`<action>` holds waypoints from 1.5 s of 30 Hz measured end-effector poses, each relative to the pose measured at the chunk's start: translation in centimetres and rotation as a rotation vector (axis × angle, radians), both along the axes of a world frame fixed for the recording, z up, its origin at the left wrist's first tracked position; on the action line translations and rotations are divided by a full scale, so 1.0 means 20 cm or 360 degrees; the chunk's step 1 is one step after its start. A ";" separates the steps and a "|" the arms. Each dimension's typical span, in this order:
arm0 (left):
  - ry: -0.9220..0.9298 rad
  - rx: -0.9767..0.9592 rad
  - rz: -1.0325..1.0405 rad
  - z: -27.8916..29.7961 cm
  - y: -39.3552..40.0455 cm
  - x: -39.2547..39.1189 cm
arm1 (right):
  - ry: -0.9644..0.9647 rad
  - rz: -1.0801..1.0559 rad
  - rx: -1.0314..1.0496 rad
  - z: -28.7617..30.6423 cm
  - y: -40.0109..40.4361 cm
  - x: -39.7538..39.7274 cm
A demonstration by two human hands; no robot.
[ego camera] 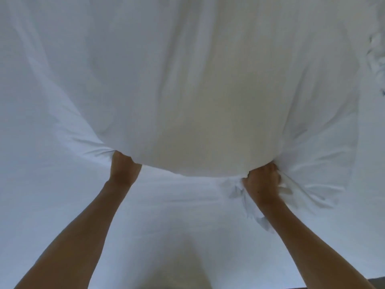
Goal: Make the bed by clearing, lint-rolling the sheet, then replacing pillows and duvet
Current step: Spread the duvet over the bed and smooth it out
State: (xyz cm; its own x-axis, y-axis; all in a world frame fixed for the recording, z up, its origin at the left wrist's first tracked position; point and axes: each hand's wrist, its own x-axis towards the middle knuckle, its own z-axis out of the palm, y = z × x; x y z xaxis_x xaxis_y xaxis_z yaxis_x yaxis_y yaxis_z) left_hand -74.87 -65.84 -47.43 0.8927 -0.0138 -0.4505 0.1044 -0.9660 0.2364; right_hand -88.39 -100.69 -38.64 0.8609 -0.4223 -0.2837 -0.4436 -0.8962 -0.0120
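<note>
Duvet [187, 69], white, the largest item: billowed cloth filling the view above and beyond both hands, its near edge sagging in a curve between them. Folds radiate from each grasp point; a yellowish cast shows through the middle of the cloth.

Sheet [177, 215], white, spread flat on the bed below and nearer than the hands, running between the two forearms to the lower edge of view. Light creases only. A dim shadow lies on it at bottom centre.

Bunched white cloth [376, 51], at far right, well beyond the right hand, crumpled; whether it belongs to the duvet cannot be told.

Dark strip [375, 283], bottom right corner, beside the right forearm, past the edge of the sheet; too little shows to say what it is.

Left hand [121, 165]: back of hand toward the camera, fingers hidden in the cloth, grasping the duvet's near edge at left.

Right hand [261, 177]: clenched on a gathered wad of the duvet's near edge at right; a loose tail of cloth hangs down along the inner side of the wrist.

Both forearms bare, reaching up from the lower corners, well apart.

Containers: not seen. Brands, labels, writing: not legible on any surface.
</note>
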 end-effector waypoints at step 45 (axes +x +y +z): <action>-0.0183 -0.1263 0.0124 2.22 -0.54 -0.87 | -0.0639 0.0208 0.0971 2.56 0.60 0.35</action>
